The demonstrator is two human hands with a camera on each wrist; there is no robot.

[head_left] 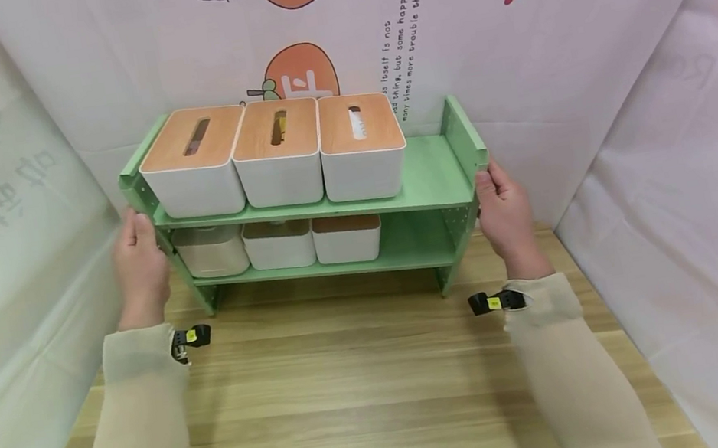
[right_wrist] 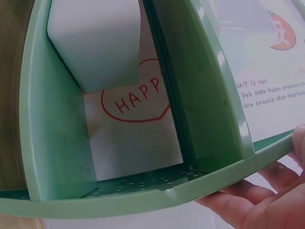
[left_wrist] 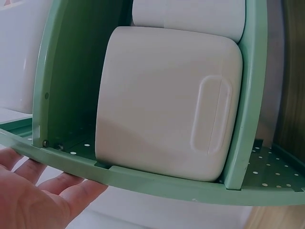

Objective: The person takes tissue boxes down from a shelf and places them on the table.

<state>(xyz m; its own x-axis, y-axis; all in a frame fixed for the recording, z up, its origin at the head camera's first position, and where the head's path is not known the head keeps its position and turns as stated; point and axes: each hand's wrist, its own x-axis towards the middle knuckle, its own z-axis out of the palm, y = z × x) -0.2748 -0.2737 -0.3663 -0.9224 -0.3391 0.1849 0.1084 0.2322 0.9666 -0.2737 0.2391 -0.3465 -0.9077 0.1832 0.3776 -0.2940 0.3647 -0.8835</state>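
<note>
A green two-tier shelf [head_left: 445, 194] stands on the wooden table. My left hand [head_left: 141, 266] grips its left side panel near the upper tier, and my right hand [head_left: 506, 213] holds the right side panel at about the same height. In the left wrist view, the left fingers [left_wrist: 71, 188] lie along the outer edge of the panel. Fingers [right_wrist: 238, 198] of the right hand reach behind the panel edge in the right wrist view. Three white boxes with wood-look slotted lids, one the left box [head_left: 197, 190], sit side by side on the upper tier.
Three smaller white containers, among them a rounded cream one [head_left: 211, 252], stand on the lower tier. A printed white cloth [head_left: 461, 23] hangs behind the shelf, with more cloth at both sides. The wooden table [head_left: 342, 389] extends in front.
</note>
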